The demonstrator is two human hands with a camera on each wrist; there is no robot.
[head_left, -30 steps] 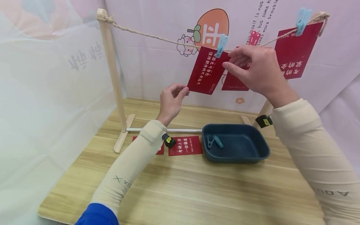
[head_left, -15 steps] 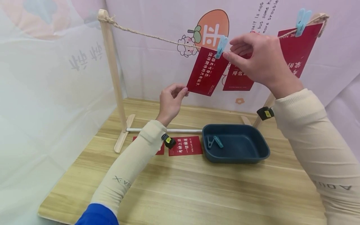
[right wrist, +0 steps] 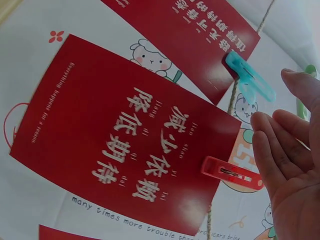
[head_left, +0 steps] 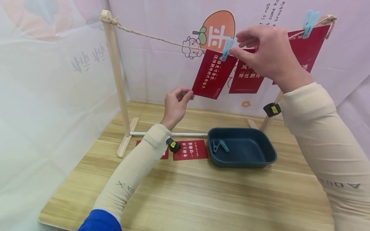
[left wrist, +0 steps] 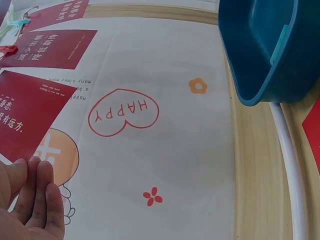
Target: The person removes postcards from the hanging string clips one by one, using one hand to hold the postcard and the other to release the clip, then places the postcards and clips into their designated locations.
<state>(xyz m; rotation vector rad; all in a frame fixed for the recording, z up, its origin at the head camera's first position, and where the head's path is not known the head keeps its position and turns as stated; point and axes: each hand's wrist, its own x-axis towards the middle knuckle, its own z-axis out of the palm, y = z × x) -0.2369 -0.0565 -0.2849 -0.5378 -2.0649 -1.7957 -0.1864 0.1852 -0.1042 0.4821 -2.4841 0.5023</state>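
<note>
My left hand (head_left: pixel 175 104) pinches the lower left corner of a red card (head_left: pixel 214 74) between thumb and fingers. That card hangs tilted from the twine (head_left: pixel 156 38), held at its top by a light blue clothespin (head_left: pixel 227 48). Beside this clothespin is my right hand (head_left: pixel 268 56), its thumb and fingers spread apart. The right wrist view shows a gap between that hand and the blue clothespin (right wrist: pixel 250 77). A second red card (right wrist: pixel 125 135) hangs by a red clothespin (right wrist: pixel 232 172), which my right hand hides in the head view.
A third card (head_left: pixel 310 48) hangs at the right under another blue clothespin (head_left: pixel 310 24). Wooden posts (head_left: pixel 115 70) hold up the twine. On the table (head_left: pixel 202 192) stand a dark blue tub (head_left: pixel 245 164) with clothespins inside and, beside it, flat red cards (head_left: pixel 190 150).
My right hand has let go of the blue clothespin area, rising slightly with its fingers spreading. More of the second card shows below it. The left hand keeps its pinch.
</note>
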